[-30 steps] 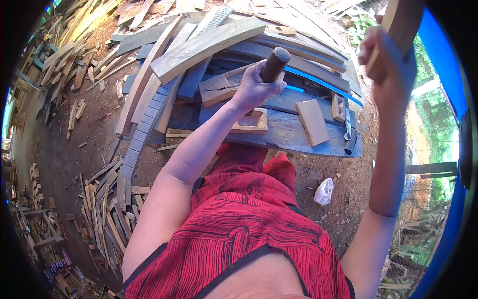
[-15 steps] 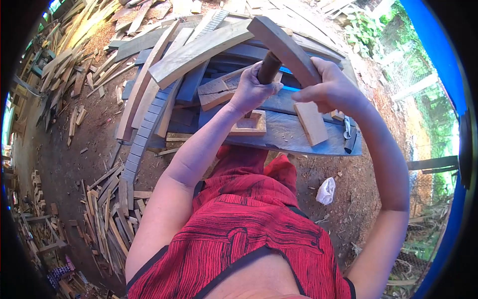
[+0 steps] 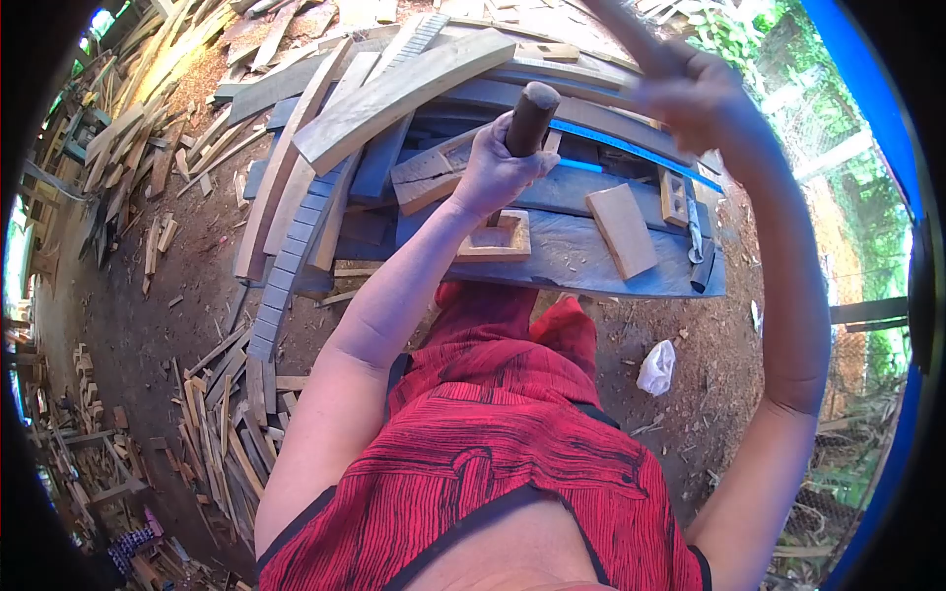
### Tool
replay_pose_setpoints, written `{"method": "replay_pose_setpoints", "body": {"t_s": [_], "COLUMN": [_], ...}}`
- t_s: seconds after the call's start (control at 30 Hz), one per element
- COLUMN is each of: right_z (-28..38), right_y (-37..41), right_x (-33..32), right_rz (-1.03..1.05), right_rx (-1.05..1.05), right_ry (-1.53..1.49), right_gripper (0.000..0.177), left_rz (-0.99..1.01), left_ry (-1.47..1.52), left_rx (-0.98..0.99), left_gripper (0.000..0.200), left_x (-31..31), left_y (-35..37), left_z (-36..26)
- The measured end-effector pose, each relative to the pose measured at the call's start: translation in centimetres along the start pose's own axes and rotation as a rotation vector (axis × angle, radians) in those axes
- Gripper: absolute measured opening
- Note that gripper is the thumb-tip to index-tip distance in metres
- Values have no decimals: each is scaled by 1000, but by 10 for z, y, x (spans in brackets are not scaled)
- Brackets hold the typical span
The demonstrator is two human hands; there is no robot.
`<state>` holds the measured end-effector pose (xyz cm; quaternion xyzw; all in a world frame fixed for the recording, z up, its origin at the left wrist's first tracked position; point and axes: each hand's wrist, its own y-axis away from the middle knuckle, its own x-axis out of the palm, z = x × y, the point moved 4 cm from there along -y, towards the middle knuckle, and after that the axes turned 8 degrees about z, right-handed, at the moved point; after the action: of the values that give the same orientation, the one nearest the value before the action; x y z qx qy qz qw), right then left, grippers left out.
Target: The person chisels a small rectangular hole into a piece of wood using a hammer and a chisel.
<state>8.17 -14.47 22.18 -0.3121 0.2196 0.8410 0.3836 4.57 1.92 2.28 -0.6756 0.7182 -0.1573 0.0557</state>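
Observation:
Wrapped round a dark cylindrical handle (image 3: 532,120), my left hand (image 3: 498,169) holds it upright over the workbench (image 3: 581,256). Below it sits a wooden block with a rectangular recess (image 3: 505,239), and a dark shaft stands in that recess. My right hand (image 3: 702,97), blurred by motion, grips a wooden bar (image 3: 631,37) raised at the upper right, apart from the handle. A loose rectangular wood piece (image 3: 622,232) lies on the bench to the right of the recessed block.
A thick beam (image 3: 404,97) lies across boards at the back left. A blue strip (image 3: 641,155), a small slotted block (image 3: 674,198) and a dark-handled tool (image 3: 703,268) are at the right. Wood scraps (image 3: 222,424) and a white bag (image 3: 656,368) lie on the ground.
My right hand and the wooden bar have moved up and to the right, away from the handle's top. My left hand stays round the handle.

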Motion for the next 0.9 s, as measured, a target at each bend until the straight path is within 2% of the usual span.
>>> {"method": "replay_pose_setpoints", "body": {"t_s": [0.03, 0.1, 0.13, 0.17, 0.23, 0.3, 0.37, 0.43, 0.47, 0.5, 0.57, 0.67, 0.7, 0.77, 0.8, 0.83, 0.9], "right_z": [6, 0, -6, -18, -23, -22, 6, 1, -5, -2, -13, -23, -8, 4, -5, -5, -8], "right_y": [4, 5, 3, -1, 0, -7, 8, 5, 4, 10, 5, 1, 9, 13, 11, 11, 13], "right_x": [-9, -19, -7, 15, 52, 35, 16, -4, -4, 14, 47, 36, 24, 7, -3, 8, 36], "right_rz": [-136, -280, -479, -305, 304, 182, 7, -122, -275, -380, 118, 73, 49, -230, -143, -143, -193], "right_rx": [-11, -435, -619, -643, 76, -42, -73, -262, -430, -490, -85, -151, -13, -154, -380, -386, -252], "right_ry": [-77, -320, -11, -120, 6, 119, 2, -280, -383, -323, -1, 67, 33, -180, -370, -369, -112], "right_gripper": [46, 41, 37, 43, 39, 51, 43, 41, 41, 37, 35, 35, 37, 37, 39, 39, 46], "left_rz": [-5, -15, -12, -6, -9, -10, -19, -17, -15, -15, -5, -16, -15, -33, -29, -30, -15], "left_ry": [5, 9, 11, 13, 13, 12, -4, 4, 4, 1, 8, -9, -6, -4, 3, 0, -19], "left_rx": [-17, -25, -10, 3, 6, -3, 17, 14, 17, 22, 17, 0, -8, 3, 23, 28, 21], "left_gripper": [31, 31, 31, 31, 31, 31, 31, 31, 31, 31, 30, 30, 30, 29, 29, 29, 29], "left_x": [0, 0, 0, 1, 1, 1, 3, 2, 2, 1, 2, 1, 1, 0, 1, 0, 0], "left_y": [0, -1, -1, -1, -2, -1, 2, 2, 0, 0, -1, -1, 0, -1, 0, -1, -2], "left_z": [0, -1, -3, -4, -3, -3, -4, -3, -4, -5, -3, 1, 3, 5, 2, 2, 4]}}
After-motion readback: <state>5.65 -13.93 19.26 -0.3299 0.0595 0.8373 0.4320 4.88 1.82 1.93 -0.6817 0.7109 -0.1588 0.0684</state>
